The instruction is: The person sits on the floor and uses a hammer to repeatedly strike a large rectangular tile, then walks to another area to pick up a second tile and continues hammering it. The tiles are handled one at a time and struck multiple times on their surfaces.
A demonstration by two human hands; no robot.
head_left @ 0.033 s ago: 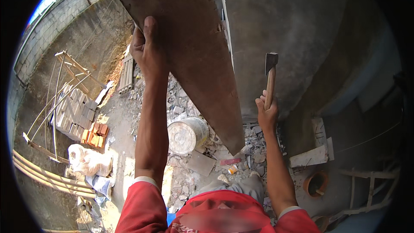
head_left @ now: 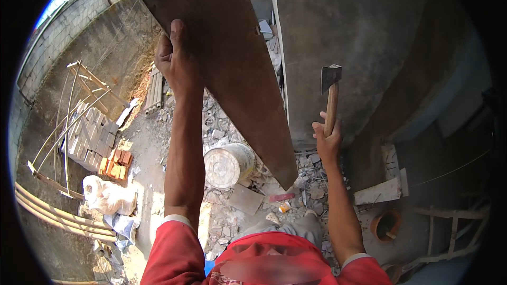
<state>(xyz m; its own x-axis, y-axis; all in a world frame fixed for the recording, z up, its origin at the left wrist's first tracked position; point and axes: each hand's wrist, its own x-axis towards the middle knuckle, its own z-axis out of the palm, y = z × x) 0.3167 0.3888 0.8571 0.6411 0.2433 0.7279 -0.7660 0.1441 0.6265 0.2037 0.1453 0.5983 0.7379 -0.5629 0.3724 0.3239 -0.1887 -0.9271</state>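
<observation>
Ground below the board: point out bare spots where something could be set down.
Barest is the pale dirt strip between the brick stack and the rubble, left of the bucket. The smooth ground by the block wall looks open too. Crowded: rubble at the concrete column's foot, between left hand on the board and right hand gripping the hatchet.

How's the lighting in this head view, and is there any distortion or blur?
Head view: hard sunlight on the rubble and bucket; the wall and right side lie in shadow. Fisheye bends the far wall, black corners. Left hand on the plank and right hand holding the hatchet look sharp.
</observation>
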